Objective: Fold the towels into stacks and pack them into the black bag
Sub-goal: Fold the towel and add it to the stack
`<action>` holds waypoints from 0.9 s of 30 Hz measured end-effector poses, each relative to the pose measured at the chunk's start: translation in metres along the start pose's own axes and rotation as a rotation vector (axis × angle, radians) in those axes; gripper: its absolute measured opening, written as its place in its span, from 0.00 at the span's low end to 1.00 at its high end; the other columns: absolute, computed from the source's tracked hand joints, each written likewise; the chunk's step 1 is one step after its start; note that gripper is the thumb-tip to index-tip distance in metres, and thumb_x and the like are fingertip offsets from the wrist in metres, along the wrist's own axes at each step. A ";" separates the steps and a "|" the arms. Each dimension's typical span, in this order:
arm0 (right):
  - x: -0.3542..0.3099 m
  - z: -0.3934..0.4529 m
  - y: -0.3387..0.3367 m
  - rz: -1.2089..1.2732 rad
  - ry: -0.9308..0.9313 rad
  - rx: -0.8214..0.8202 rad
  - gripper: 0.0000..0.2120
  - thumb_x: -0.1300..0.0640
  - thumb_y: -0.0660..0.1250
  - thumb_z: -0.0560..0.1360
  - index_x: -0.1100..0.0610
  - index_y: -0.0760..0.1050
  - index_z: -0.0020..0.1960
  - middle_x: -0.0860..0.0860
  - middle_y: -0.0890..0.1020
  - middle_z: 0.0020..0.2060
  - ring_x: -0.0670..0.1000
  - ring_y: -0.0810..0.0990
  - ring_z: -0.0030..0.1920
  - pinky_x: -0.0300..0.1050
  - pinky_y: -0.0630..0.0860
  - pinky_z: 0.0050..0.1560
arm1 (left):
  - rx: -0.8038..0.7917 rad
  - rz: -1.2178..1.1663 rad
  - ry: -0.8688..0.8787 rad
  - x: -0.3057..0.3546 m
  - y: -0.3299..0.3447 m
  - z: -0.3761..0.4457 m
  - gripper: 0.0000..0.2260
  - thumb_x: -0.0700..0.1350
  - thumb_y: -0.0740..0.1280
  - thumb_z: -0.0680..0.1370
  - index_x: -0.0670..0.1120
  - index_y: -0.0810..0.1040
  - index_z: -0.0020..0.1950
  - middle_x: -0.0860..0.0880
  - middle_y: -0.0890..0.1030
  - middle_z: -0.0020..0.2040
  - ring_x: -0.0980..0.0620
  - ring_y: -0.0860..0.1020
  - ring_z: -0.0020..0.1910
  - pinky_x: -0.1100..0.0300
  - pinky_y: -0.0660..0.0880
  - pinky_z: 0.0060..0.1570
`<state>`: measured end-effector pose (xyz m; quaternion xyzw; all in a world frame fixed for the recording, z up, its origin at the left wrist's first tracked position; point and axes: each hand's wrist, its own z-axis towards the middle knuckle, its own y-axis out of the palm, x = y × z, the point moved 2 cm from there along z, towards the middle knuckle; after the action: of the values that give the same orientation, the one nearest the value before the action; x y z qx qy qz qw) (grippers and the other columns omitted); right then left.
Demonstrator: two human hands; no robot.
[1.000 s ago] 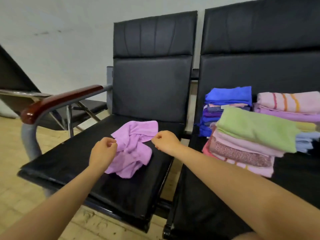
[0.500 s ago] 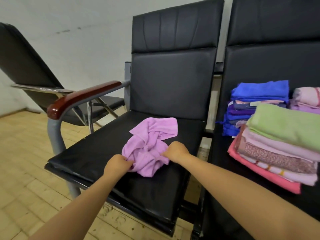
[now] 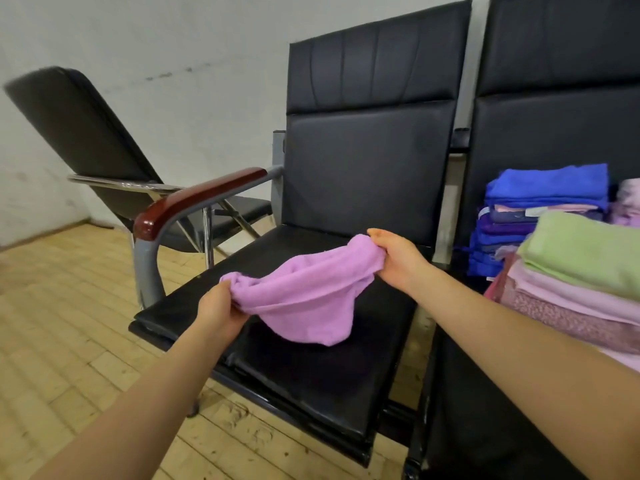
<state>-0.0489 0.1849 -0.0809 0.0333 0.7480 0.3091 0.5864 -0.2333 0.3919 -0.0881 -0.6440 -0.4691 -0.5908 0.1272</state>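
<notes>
Purple towel [image 3: 308, 292]: bunched, above chair seat [image 3: 311, 375] middle. Gripped by left hand [image 3: 218, 306], right hand [image 3: 398, 259]. Advised: find corners, pull taut before folding.

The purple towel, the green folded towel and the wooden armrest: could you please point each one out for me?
purple towel [image 3: 304, 292], head view, on the middle of the cloth stretched between both hands.
green folded towel [image 3: 585, 251], head view, on its top face.
wooden armrest [image 3: 197, 197], head view, on its upper surface.
</notes>
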 end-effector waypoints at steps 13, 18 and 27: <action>0.033 -0.077 0.009 -1.428 -0.048 -0.159 0.19 0.48 0.62 0.78 0.58 0.73 0.34 0.51 0.75 0.31 0.49 0.70 0.32 0.39 0.65 0.32 | 0.068 1.031 0.141 -0.021 -0.038 0.013 0.16 0.49 0.57 0.81 0.38 0.77 0.52 0.36 0.79 0.51 0.40 0.77 0.51 0.47 0.74 0.56; 0.057 -0.047 0.010 -1.528 -0.142 -0.148 0.22 0.42 0.63 0.77 0.53 0.64 0.29 0.49 0.69 0.28 0.47 0.67 0.29 0.40 0.60 0.29 | 0.036 1.224 0.204 -0.028 -0.045 0.016 0.20 0.54 0.65 0.77 0.36 0.79 0.49 0.41 0.78 0.42 0.47 0.75 0.40 0.50 0.75 0.49; 0.091 -0.031 0.025 -1.285 0.000 -0.247 0.14 0.51 0.61 0.78 0.52 0.67 0.34 0.52 0.74 0.37 0.52 0.73 0.40 0.43 0.69 0.41 | -0.155 1.365 0.154 -0.037 -0.027 -0.005 0.17 0.52 0.61 0.80 0.38 0.78 0.51 0.44 0.78 0.44 0.50 0.74 0.41 0.55 0.75 0.50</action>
<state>-0.1129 0.2297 -0.1422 -0.4881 0.5779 -0.0191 0.6537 -0.2524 0.3858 -0.1298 -0.7586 0.0953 -0.4543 0.4573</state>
